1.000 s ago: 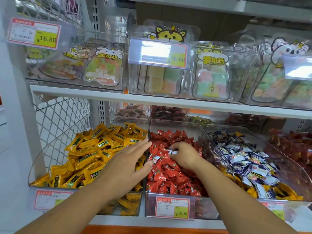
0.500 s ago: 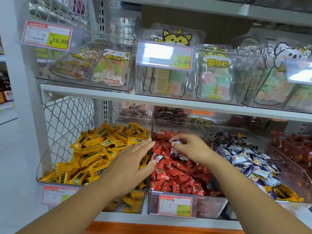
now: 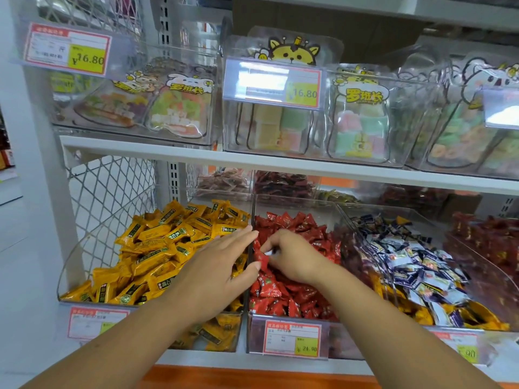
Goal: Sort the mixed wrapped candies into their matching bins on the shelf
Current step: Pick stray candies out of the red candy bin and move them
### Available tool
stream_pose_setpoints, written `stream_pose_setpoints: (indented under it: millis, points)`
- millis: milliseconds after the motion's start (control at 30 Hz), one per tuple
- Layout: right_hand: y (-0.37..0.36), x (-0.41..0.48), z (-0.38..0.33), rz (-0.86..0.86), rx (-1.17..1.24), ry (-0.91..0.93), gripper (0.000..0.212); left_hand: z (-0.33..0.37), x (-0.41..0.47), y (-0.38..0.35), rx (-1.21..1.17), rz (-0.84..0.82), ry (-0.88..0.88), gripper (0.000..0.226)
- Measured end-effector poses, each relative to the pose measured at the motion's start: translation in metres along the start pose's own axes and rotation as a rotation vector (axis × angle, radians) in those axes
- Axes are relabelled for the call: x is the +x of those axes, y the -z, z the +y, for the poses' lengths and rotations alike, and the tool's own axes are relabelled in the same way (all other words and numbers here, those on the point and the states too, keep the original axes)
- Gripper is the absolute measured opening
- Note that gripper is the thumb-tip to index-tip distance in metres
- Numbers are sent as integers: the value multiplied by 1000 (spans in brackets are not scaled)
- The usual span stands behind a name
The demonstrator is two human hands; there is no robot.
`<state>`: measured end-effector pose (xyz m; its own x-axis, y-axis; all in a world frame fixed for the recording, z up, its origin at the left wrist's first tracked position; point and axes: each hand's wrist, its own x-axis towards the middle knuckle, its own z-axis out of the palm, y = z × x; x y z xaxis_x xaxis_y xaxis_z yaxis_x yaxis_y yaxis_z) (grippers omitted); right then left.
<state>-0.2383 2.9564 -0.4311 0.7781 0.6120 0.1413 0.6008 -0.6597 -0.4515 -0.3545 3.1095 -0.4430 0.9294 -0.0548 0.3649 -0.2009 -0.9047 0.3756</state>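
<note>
Two hands over clear bins on the lower shelf (image 3: 196,360). Left hand (image 3: 216,265) flat and spread, fingers straight, holding nothing, low over the yellow candies (image 3: 157,248) in the left bin (image 3: 84,248); touching them or just above, impossible to tell; fingertips at the clear wall shared with the middle bin (image 3: 254,338). Right hand (image 3: 295,259) curled over the red candies (image 3: 280,293) in that middle bin, thumb and fingertips pinching a small pale-wrapped candy (image 3: 270,251), mostly hidden by the fingers, just above the red heap near the bin's left wall. To the right, a third bin (image 3: 362,242) heaped with blue-and-white candies (image 3: 415,265), some yellow wrappers mixed in along its front. Further right, dark red sweets (image 3: 491,242) in another clear bin. Price tag reading 24.90 (image 3: 292,338) clipped to the middle bin's front; other tags on the neighbouring bins, partly cut off or blurred. Above, on the upper shelf (image 3: 280,164), clear boxes holding cartoon-labelled bags of pastel sweets (image 3: 359,127), with two tags marked 16.80 (image 3: 67,49). White wire mesh (image 3: 112,192) behind the left bin.
</note>
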Motion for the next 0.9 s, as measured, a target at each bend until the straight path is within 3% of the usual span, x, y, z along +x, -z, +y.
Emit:
stream_pose_setpoints:
  millis: [100, 167, 267, 367, 467, 733, 900]
  points:
    - [33, -3, 8, 124, 90, -72, 5, 0, 0, 0, 1, -9, 7, 73]
    - [51, -6, 21, 174, 14, -149, 14, 0, -1, 1, 2, -15, 10, 70]
    - [49, -12, 38, 25, -107, -229, 34, 2, -2, 2, 7, -19, 16, 69]
    - [26, -12, 45, -130, -207, -266, 26, 3, -2, 3, 10, -22, 16, 69]
    - [20, -11, 44, -129, -157, -288, 18, 3, -2, 2, 7, -19, 14, 70]
    - [41, -27, 38, 176, 30, -184, 16, 2, -2, 1, 14, -11, 10, 81]
    - [94, -52, 52, 510, 112, -180, 16, 3, -2, 1, 16, -4, 13, 82]
